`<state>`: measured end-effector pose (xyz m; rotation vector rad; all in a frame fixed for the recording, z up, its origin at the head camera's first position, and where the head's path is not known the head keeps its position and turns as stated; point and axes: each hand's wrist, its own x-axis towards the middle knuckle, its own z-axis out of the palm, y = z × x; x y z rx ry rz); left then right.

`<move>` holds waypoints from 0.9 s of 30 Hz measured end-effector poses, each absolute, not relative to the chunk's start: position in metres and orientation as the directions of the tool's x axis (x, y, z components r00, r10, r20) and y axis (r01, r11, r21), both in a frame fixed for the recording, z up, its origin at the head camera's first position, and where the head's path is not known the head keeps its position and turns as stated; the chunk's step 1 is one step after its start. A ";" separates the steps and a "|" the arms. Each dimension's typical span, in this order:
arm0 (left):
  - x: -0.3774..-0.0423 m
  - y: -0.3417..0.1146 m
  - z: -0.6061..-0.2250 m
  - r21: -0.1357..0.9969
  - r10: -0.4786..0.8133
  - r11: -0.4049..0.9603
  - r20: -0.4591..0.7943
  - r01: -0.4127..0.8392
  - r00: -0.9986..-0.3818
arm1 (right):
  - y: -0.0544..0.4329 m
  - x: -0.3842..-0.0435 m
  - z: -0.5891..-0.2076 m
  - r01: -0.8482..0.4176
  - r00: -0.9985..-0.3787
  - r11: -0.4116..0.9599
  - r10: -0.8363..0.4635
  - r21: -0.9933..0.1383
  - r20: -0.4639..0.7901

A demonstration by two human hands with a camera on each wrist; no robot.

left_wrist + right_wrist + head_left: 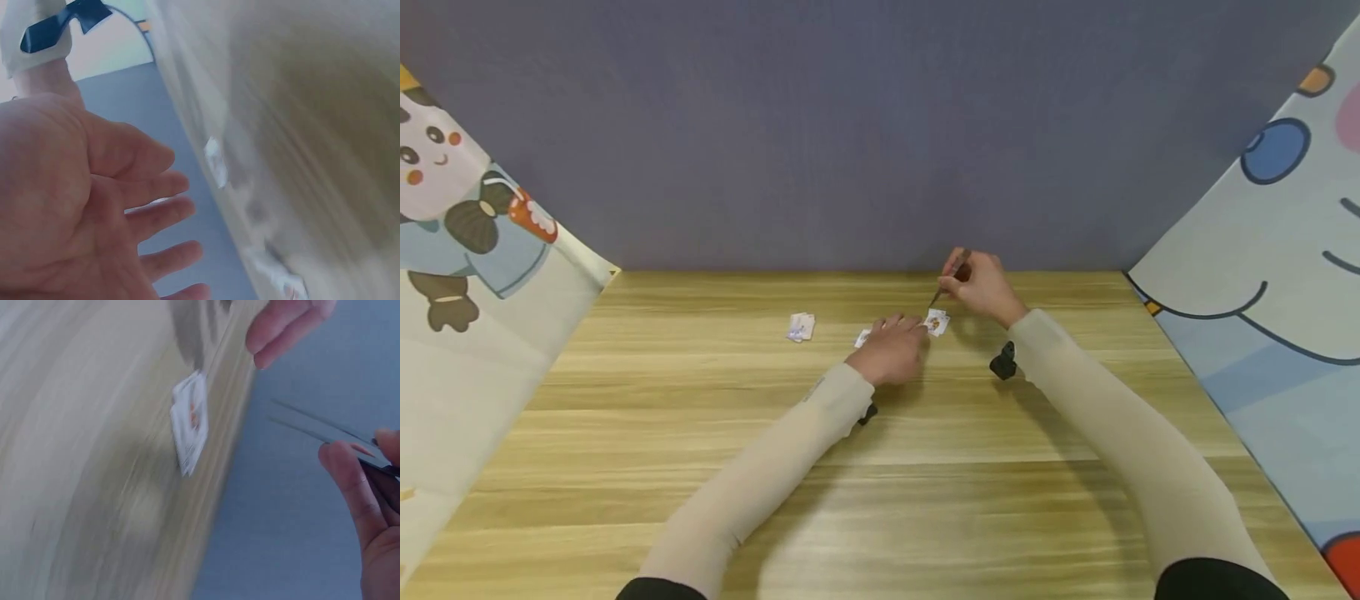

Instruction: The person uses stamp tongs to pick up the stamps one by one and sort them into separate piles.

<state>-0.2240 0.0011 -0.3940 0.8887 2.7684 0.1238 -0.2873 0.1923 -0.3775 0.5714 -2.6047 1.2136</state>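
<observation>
My right hand (981,287) pinches a pair of thin tweezers (951,277) between thumb and fingers. In the right wrist view the two tips of the tweezers (312,422) stand apart, with nothing between them. Just below those tips lies a small stack of white picture cards (936,322), its top card bearing an orange figure. My left hand (891,350), fingers extended, is beside this stack and partly hides another white card or stack (862,337). The left wrist view shows the fingers (165,219) spread a little, holding nothing.
A further small stack of cards (801,327) with a purplish print lies to the left on the wooden table (925,500). Behind the table rises a grey panel (880,142). Cartoon-printed sheets flank it on the left (460,375) and right (1232,267).
</observation>
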 end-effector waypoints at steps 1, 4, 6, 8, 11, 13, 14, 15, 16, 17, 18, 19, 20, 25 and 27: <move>-0.223 -0.003 -0.392 0.152 0.582 0.813 -0.183 0.562 -0.792 | 0.190 -0.286 -0.376 -0.440 -0.898 0.575 -0.266 -0.690 0.352; -0.221 -0.019 -0.389 0.155 0.572 0.819 -0.162 0.552 -0.804 | 0.181 -0.279 -0.372 -0.455 -0.890 0.551 -0.300 -0.700 0.342; -0.219 -0.029 -0.389 0.153 0.568 0.822 -0.141 0.549 -0.811 | 0.176 -0.276 -0.372 -0.460 -0.887 0.550 -0.321 -0.697 0.331; -0.216 -0.040 -0.391 0.146 0.560 0.827 -0.133 0.543 -0.818 | 0.172 -0.273 -0.373 -0.468 -0.882 0.555 -0.340 -0.688 0.326; -0.212 -0.054 -0.394 0.147 0.551 0.833 -0.134 0.534 -0.823 | 0.165 -0.269 -0.377 -0.482 -0.874 0.549 -0.361 -0.683 0.326; -0.211 -0.062 -0.396 0.149 0.543 0.839 -0.150 0.524 -0.826 | 0.159 -0.269 -0.380 -0.483 -0.871 0.528 -0.374 -0.698 0.319; -0.210 -0.065 -0.396 0.147 0.539 0.841 -0.156 0.521 -0.828 | 0.156 -0.269 -0.382 -0.481 -0.870 0.517 -0.380 -0.708 0.314; -0.209 -0.068 -0.397 0.149 0.537 0.843 -0.160 0.517 -0.829 | 0.153 -0.269 -0.384 -0.476 -0.871 0.505 -0.384 -0.720 0.307; -0.209 -0.071 -0.397 0.151 0.534 0.844 -0.163 0.514 -0.829 | 0.150 -0.269 -0.385 -0.472 -0.871 0.489 -0.389 -0.733 0.301; -0.208 -0.073 -0.398 0.155 0.531 0.846 -0.166 0.509 -0.831 | 0.147 -0.269 -0.387 -0.468 -0.870 0.473 -0.394 -0.747 0.295; -0.208 -0.075 -0.398 0.155 0.528 0.848 -0.169 0.507 -0.832 | 0.144 -0.270 -0.389 -0.459 -0.872 0.463 -0.398 -0.758 0.284; -0.207 -0.077 -0.399 0.153 0.526 0.850 -0.176 0.505 -0.832 | 0.142 -0.270 -0.390 -0.457 -0.872 0.459 -0.402 -0.762 0.280; -0.207 -0.078 -0.400 0.152 0.523 0.851 -0.183 0.502 -0.832 | 0.139 -0.271 -0.391 -0.456 -0.870 0.453 -0.407 -0.766 0.278; -0.204 -0.082 -0.403 0.133 0.518 0.855 -0.224 0.501 -0.825 | 0.127 -0.278 -0.398 -0.454 -0.869 0.447 -0.412 -0.770 0.273; -0.203 -0.083 -0.403 0.135 0.518 0.856 -0.230 0.500 -0.824 | 0.123 -0.281 -0.401 -0.447 -0.873 0.451 -0.409 -0.772 0.267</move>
